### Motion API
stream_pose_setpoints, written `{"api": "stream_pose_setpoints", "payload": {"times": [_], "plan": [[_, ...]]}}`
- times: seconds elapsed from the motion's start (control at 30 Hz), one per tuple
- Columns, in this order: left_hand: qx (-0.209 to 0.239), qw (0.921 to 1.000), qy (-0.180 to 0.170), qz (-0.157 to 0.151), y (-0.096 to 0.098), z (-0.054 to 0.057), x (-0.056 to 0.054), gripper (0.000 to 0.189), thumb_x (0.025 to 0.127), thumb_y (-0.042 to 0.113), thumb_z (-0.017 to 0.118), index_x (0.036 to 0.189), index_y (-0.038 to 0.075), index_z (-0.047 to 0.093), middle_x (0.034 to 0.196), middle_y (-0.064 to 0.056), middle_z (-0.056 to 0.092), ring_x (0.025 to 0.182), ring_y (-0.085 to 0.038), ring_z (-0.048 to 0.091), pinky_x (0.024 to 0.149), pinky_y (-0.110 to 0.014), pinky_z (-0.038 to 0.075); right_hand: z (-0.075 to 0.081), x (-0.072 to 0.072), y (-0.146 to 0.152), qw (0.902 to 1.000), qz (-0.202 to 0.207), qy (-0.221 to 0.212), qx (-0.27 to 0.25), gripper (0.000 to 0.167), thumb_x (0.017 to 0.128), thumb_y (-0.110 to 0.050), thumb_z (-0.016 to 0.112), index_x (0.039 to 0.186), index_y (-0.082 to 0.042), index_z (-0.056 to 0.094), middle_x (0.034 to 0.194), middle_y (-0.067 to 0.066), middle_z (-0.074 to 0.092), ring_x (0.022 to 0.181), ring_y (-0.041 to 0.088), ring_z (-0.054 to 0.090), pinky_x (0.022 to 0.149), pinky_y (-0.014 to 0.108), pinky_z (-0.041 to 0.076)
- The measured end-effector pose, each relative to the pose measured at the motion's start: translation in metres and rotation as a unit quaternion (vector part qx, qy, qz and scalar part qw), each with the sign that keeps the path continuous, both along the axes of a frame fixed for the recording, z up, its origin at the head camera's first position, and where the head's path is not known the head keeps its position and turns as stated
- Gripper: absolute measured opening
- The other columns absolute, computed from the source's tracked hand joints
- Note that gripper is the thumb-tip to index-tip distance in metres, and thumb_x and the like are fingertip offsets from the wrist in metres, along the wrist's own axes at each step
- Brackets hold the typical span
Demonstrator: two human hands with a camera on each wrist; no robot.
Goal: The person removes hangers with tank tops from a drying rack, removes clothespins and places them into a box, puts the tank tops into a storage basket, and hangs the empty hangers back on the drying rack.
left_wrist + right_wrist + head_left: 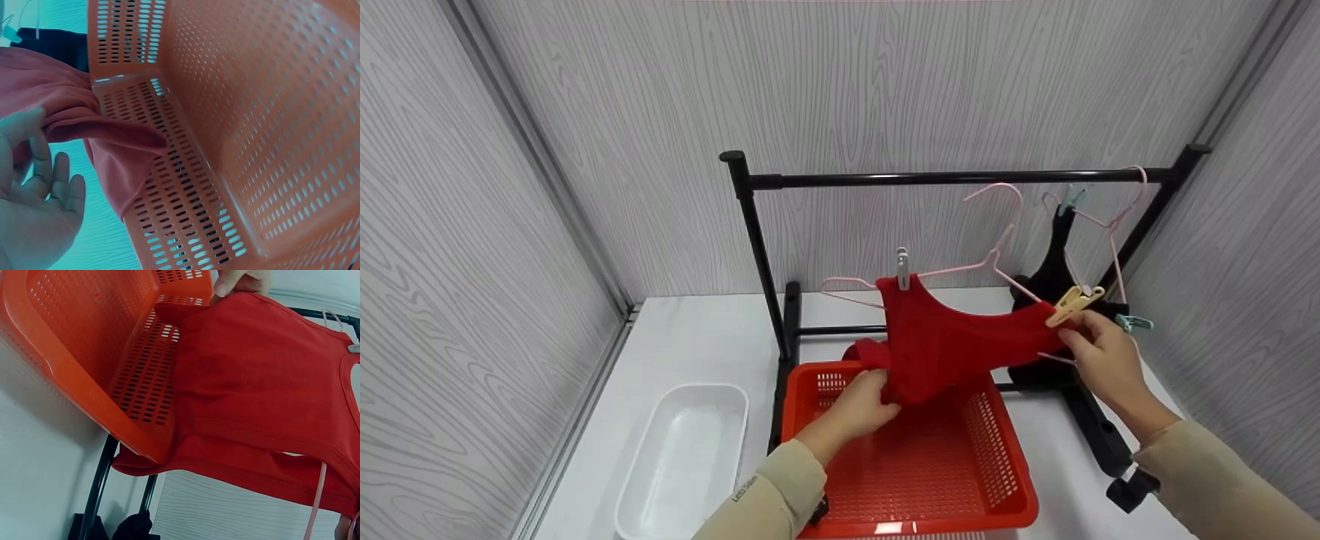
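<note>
A red tank top hangs from a pink hanger, tilted over the back of the orange-red basket. A grey clothespin clips its left strap, and a yellow clothespin clips its right end. My left hand pinches the fabric's lower edge above the basket; in the left wrist view that hand has thumb and index finger on the red cloth. With my right hand I pinch the cloth beside the yellow clothespin. The hanger's hook is off the bar.
A black rack stands behind the basket. At its right end a black garment hangs on another pink hanger with teal clothespins. A white tray lies left of the basket.
</note>
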State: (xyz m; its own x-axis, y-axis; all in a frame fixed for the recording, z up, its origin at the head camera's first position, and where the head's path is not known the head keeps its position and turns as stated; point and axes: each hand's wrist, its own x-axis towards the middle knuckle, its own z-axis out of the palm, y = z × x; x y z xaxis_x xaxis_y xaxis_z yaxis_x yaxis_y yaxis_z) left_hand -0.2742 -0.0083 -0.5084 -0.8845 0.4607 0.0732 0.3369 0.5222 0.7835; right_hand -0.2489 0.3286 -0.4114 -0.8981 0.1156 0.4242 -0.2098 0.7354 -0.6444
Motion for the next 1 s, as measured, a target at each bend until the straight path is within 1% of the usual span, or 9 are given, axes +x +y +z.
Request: {"api": "stream_pose_setpoints", "payload": {"times": [0.07, 0.13, 0.23, 0.37, 0.5, 0.6, 0.7, 0.83, 1.0], "plan": [[-0.049, 0.9985, 0.023, 0.006, 0.000, -0.003, -0.002, 0.032, 0.092, -0.001, 0.060, 0.124, 0.003, 0.060, 0.118, -0.006, 0.062, 0.103, -0.018, 0.058, 0.097, -0.036, 0.049, -0.001, 0.000, 0.000, 1.0000, -0.004, -0.002, 0.004, 0.014, 0.094, -0.013, 0.063, 0.100, -0.003, 0.071, 0.088, 0.006, 0.068, 0.076, 0.001, 0.052, 0.070, 0.019, 0.039], [-0.092, 0.9950, 0.035, 0.016, 0.001, -0.005, -0.004, 0.036, 0.092, -0.005, 0.055, 0.127, -0.001, 0.059, 0.127, -0.009, 0.058, 0.114, -0.022, 0.055, 0.102, -0.037, 0.047, -0.002, 0.000, 0.000, 0.9999, -0.006, -0.002, 0.008, 0.014, 0.094, -0.014, 0.063, 0.100, -0.004, 0.071, 0.088, 0.006, 0.068, 0.076, 0.001, 0.052, 0.069, 0.020, 0.039], [-0.124, 0.9909, 0.043, 0.030, 0.001, -0.008, -0.008, 0.048, 0.091, -0.009, 0.053, 0.138, -0.003, 0.055, 0.147, -0.009, 0.046, 0.134, -0.027, 0.043, 0.109, -0.039, 0.041, -0.003, 0.000, 0.000, 1.0000, -0.005, 0.000, 0.004, 0.014, 0.094, -0.013, 0.063, 0.100, -0.003, 0.071, 0.088, 0.005, 0.068, 0.076, 0.000, 0.052, 0.069, 0.019, 0.039], [-0.125, 0.9905, 0.028, 0.049, 0.001, -0.012, -0.014, 0.056, 0.091, -0.009, 0.054, 0.146, 0.003, 0.050, 0.160, -0.006, 0.029, 0.144, -0.029, 0.030, 0.111, -0.042, 0.039, -0.005, -0.002, -0.002, 0.9999, 0.007, 0.000, -0.011, 0.013, 0.094, -0.009, 0.063, 0.100, 0.000, 0.070, 0.089, 0.007, 0.067, 0.077, -0.001, 0.052, 0.069, 0.016, 0.039], [-0.131, 0.9895, 0.028, 0.054, 0.002, -0.014, -0.020, 0.057, 0.092, -0.007, 0.055, 0.146, 0.011, 0.052, 0.164, -0.006, 0.022, 0.146, -0.030, 0.025, 0.111, -0.046, 0.038, -0.006, -0.001, -0.003, 0.9996, 0.019, -0.008, -0.021, 0.013, 0.095, -0.007, 0.062, 0.102, 0.002, 0.069, 0.092, 0.011, 0.068, 0.077, 0.000, 0.053, 0.070, 0.014, 0.039], [-0.134, 0.9892, 0.025, 0.055, 0.005, -0.015, -0.023, 0.057, 0.092, -0.007, 0.055, 0.144, 0.015, 0.056, 0.164, -0.007, 0.021, 0.147, -0.032, 0.023, 0.111, -0.050, 0.037, -0.006, 0.000, -0.003, 0.9994, 0.023, -0.012, -0.023, 0.014, 0.096, -0.008, 0.062, 0.103, 0.002, 0.069, 0.094, 0.012, 0.068, 0.078, 0.002, 0.052, 0.069, 0.013, 0.039], [-0.134, 0.9893, 0.005, 0.056, 0.007, -0.016, -0.027, 0.057, 0.091, -0.007, 0.055, 0.143, 0.018, 0.058, 0.165, -0.008, 0.018, 0.149, -0.033, 0.018, 0.111, -0.051, 0.037, -0.007, -0.001, -0.002, 0.9994, 0.024, -0.013, -0.022, 0.014, 0.096, -0.008, 0.062, 0.104, 0.002, 0.069, 0.095, 0.012, 0.067, 0.079, 0.002, 0.052, 0.070, 0.013, 0.039], [-0.156, 0.9865, -0.016, 0.049, 0.009, -0.016, -0.032, 0.058, 0.090, -0.007, 0.056, 0.142, 0.020, 0.059, 0.165, -0.011, 0.017, 0.150, -0.034, 0.016, 0.112, -0.051, 0.036, -0.008, -0.002, -0.002, 0.9994, 0.025, -0.012, -0.022, 0.014, 0.096, -0.007, 0.062, 0.104, 0.002, 0.069, 0.097, 0.013, 0.068, 0.081, 0.001, 0.052, 0.072, 0.014, 0.039], [-0.182, 0.9827, 0.005, 0.034, 0.009, -0.019, -0.037, 0.053, 0.087, -0.002, 0.060, 0.138, 0.013, 0.062, 0.162, -0.013, 0.027, 0.149, -0.035, 0.021, 0.113, -0.054, 0.033, -0.009, -0.003, -0.003, 0.9990, 0.032, -0.011, -0.030, 0.014, 0.095, -0.005, 0.062, 0.104, 0.003, 0.069, 0.096, 0.013, 0.068, 0.079, 0.001, 0.053, 0.070, 0.013, 0.040]]}}
